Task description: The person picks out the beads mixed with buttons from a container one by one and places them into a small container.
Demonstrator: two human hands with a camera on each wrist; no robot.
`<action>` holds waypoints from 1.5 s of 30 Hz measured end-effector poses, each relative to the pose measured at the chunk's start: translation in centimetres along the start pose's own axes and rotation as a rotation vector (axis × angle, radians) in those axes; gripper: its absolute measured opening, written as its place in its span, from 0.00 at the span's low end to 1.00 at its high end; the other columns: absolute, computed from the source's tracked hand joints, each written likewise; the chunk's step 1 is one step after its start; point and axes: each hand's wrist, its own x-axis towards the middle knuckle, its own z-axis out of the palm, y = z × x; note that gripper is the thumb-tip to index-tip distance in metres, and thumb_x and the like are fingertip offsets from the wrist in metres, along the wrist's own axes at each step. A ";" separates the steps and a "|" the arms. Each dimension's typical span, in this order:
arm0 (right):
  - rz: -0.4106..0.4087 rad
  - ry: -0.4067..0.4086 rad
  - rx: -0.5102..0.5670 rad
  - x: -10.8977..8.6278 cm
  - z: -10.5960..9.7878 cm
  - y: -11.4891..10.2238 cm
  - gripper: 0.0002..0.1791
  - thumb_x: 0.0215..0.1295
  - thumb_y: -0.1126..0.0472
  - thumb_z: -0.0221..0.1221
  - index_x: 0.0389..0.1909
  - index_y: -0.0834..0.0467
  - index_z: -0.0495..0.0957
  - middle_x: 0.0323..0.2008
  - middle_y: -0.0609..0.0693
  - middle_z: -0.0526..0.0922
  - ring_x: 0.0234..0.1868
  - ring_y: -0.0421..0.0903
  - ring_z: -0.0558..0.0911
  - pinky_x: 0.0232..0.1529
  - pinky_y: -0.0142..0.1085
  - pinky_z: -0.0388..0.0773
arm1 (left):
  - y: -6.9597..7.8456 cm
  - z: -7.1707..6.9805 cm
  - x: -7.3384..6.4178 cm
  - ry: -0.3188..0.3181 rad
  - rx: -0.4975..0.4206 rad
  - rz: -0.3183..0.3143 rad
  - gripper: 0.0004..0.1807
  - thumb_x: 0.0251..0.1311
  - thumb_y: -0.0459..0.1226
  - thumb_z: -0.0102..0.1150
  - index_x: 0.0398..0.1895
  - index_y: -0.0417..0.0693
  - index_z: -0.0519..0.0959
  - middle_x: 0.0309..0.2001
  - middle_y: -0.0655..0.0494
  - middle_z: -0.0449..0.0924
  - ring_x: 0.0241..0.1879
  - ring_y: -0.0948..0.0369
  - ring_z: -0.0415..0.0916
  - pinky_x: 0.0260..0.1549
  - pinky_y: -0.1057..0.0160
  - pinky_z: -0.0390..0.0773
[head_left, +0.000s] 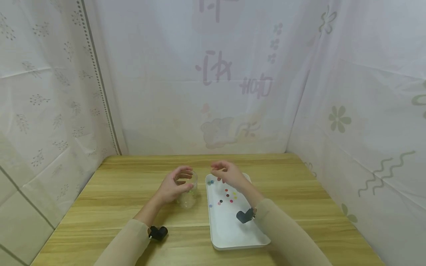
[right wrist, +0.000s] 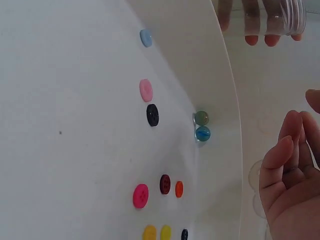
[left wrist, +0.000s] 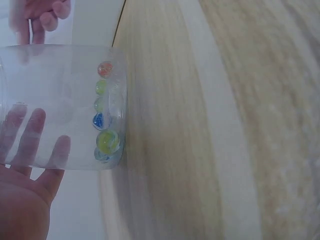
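My left hand (head_left: 169, 189) holds a clear plastic jar (head_left: 187, 201) standing upright on the table. Its fingers wrap the far side of the jar, seen through the wall in the left wrist view. Several glass marbles, among them a yellow-green marble (left wrist: 108, 142) and an orange one (left wrist: 105, 69), lie at the jar's bottom. My right hand (head_left: 232, 176) hovers over the far end of a white tray (head_left: 229, 232), fingers loosely bent, nothing visible between them. Inside the tray, a green marble (right wrist: 201, 118) and a blue marble (right wrist: 203, 134) touch side by side along the wall.
Loose buttons lie scattered in the tray, including a pink button (right wrist: 146, 90), a black button (right wrist: 152, 115) and a magenta one (right wrist: 141, 196). Wooden table (head_left: 133, 184) surrounds tray and jar. Printed curtains (head_left: 159, 92) hang behind and at both sides.
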 end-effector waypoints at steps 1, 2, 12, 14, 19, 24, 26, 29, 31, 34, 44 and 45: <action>0.004 -0.004 -0.010 0.0 0.0 0.2 0.21 0.76 0.55 0.68 0.65 0.56 0.84 0.55 0.53 0.88 0.37 0.47 0.85 0.37 0.41 0.85 | 0.0 0.0 0.0 0.000 -0.002 0.000 0.32 0.67 0.38 0.71 0.73 0.49 0.74 0.69 0.39 0.80 0.71 0.33 0.75 0.72 0.32 0.75; 0.009 -0.009 -0.021 0.0 0.1 0.4 0.21 0.77 0.55 0.68 0.65 0.56 0.84 0.54 0.53 0.88 0.37 0.47 0.85 0.38 0.41 0.85 | 0.0 0.0 0.0 0.000 -0.004 0.001 0.32 0.67 0.38 0.71 0.73 0.48 0.74 0.69 0.38 0.80 0.71 0.33 0.75 0.72 0.31 0.75; 0.059 -0.042 -0.067 -0.1 1.1 2.1 0.20 0.76 0.55 0.67 0.64 0.56 0.85 0.48 0.51 0.89 0.35 0.47 0.85 0.29 0.35 0.80 | 0.0 0.1 -0.1 -0.005 -0.008 -0.009 0.32 0.67 0.39 0.71 0.74 0.48 0.74 0.69 0.38 0.79 0.72 0.35 0.75 0.72 0.31 0.74; 0.076 -0.047 -0.055 -0.2 1.3 2.4 0.18 0.76 0.55 0.68 0.63 0.54 0.85 0.46 0.51 0.88 0.35 0.47 0.84 0.28 0.33 0.78 | 0.0 0.1 -0.1 -0.006 -0.008 -0.010 0.32 0.67 0.39 0.71 0.73 0.48 0.74 0.69 0.38 0.79 0.72 0.35 0.75 0.72 0.31 0.74; 0.092 -0.053 -0.035 -0.3 1.7 3.0 0.15 0.76 0.57 0.67 0.60 0.52 0.86 0.43 0.50 0.85 0.35 0.45 0.82 0.30 0.32 0.77 | -0.1 0.1 -0.1 -0.005 -0.012 -0.003 0.32 0.67 0.39 0.71 0.73 0.48 0.74 0.69 0.38 0.80 0.72 0.34 0.75 0.72 0.32 0.75; 0.097 -0.053 -0.055 -0.3 2.1 3.5 0.15 0.74 0.59 0.67 0.59 0.53 0.87 0.40 0.50 0.85 0.32 0.44 0.80 0.30 0.33 0.77 | 0.0 0.2 -0.1 -0.002 -0.013 -0.003 0.32 0.66 0.38 0.71 0.73 0.47 0.74 0.69 0.37 0.80 0.71 0.35 0.76 0.72 0.32 0.75; 0.111 -0.050 -0.068 -0.4 2.3 3.7 0.15 0.74 0.59 0.67 0.59 0.52 0.87 0.40 0.49 0.85 0.32 0.44 0.80 0.30 0.33 0.77 | 0.0 0.2 -0.1 -0.003 -0.012 -0.004 0.32 0.66 0.39 0.71 0.73 0.47 0.74 0.69 0.37 0.80 0.71 0.35 0.76 0.72 0.32 0.75; 0.133 -0.042 -0.071 -0.3 2.4 4.0 0.14 0.75 0.57 0.67 0.59 0.50 0.87 0.39 0.48 0.84 0.32 0.44 0.80 0.31 0.33 0.77 | 0.0 0.2 -0.1 -0.002 -0.011 -0.003 0.32 0.66 0.38 0.71 0.73 0.47 0.74 0.69 0.37 0.80 0.71 0.36 0.77 0.72 0.32 0.75; 0.137 -0.038 -0.067 -0.3 2.4 4.2 0.15 0.75 0.57 0.67 0.60 0.50 0.87 0.39 0.48 0.84 0.32 0.44 0.79 0.31 0.33 0.76 | -0.1 0.2 -0.1 0.000 -0.007 -0.001 0.32 0.66 0.38 0.71 0.73 0.47 0.74 0.69 0.37 0.80 0.71 0.35 0.77 0.71 0.32 0.76; 0.140 -0.043 -0.069 -0.3 2.5 4.4 0.15 0.75 0.58 0.68 0.60 0.49 0.87 0.37 0.48 0.84 0.31 0.43 0.79 0.31 0.33 0.75 | -0.1 0.2 -0.1 0.003 -0.007 0.002 0.32 0.67 0.38 0.71 0.73 0.47 0.74 0.68 0.37 0.80 0.71 0.35 0.76 0.71 0.32 0.76; 0.137 -0.084 -0.115 -0.3 2.3 4.6 0.16 0.73 0.57 0.67 0.59 0.44 0.88 0.31 0.46 0.81 0.25 0.41 0.73 0.25 0.32 0.68 | -0.1 0.1 -0.1 0.008 0.003 0.011 0.31 0.68 0.38 0.71 0.73 0.47 0.74 0.68 0.37 0.81 0.70 0.36 0.77 0.71 0.32 0.76; 0.136 -0.086 -0.122 -0.3 2.3 4.5 0.15 0.73 0.57 0.67 0.58 0.44 0.88 0.31 0.45 0.81 0.25 0.41 0.74 0.25 0.32 0.68 | -0.1 0.1 -0.1 0.008 0.004 0.011 0.31 0.68 0.38 0.71 0.73 0.47 0.74 0.68 0.37 0.81 0.70 0.36 0.77 0.71 0.32 0.76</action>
